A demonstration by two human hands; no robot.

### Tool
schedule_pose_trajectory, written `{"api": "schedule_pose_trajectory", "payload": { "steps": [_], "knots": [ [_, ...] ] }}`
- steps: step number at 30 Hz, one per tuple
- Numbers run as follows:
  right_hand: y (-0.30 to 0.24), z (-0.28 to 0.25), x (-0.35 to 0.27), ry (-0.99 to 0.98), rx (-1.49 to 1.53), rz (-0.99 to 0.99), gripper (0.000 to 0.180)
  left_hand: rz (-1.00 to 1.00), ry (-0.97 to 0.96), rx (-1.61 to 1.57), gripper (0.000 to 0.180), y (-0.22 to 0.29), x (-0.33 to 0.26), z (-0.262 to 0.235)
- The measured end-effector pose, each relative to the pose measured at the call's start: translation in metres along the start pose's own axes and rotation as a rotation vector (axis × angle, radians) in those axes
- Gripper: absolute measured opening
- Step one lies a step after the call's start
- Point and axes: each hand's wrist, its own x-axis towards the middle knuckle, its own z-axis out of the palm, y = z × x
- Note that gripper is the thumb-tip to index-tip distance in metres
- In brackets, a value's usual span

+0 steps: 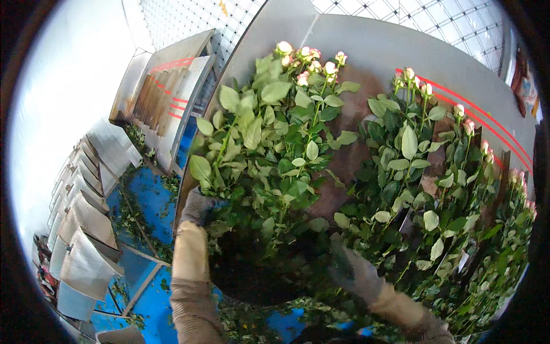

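The left hand [197, 207], in a dark grey glove with a tan sleeve running down to the lower edge, is pressed against the left side of a big bunch of roses [269, 155]. Its fingers are curled round the outer stems and leaves, so the hand is closed on the bunch rather than spread, though the fingertips are buried in the leaves and cannot be made out one by one. The right hand [352, 269], also gloved, comes in from the lower right and lies against the underside of the same bunch, low down where the stems crowd together in shadow. It looks cupped under the stems, but the leaves hide the fingers, so I cannot tell how tightly it is closed. The bunch stands up between the two hands in the middle of the view, leaning back toward a grey sloping board [366, 51], with pale pink and cream buds [309, 60] at the top and broad green leaves below. To its right more roses [435, 166] lean against the same board, their buds reaching up near two red lines [487, 117] painted across it. Below and to the left is a blue floor [152, 198] strewn with cut leaves, and a row of slanted grey panels [86, 229] runs along the left side.
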Motion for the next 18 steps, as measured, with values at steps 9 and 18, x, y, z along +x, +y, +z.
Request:
{"api": "schedule_pose_trajectory", "payload": {
  "steps": [9, 18],
  "knots": [
    [-0.073, 0.059, 0.161, -0.408, 1.181, 0.315, 0.047, -0.702, -0.173, -1.594, 0.054, 0.219, -0.126, -0.116],
    [-0.089, -0.005, 0.115, -0.188, 0.394, 0.071, 0.031, -0.658, -0.168, -1.587, 0.053, 0.255, -0.151, -0.064]
  ]
}}
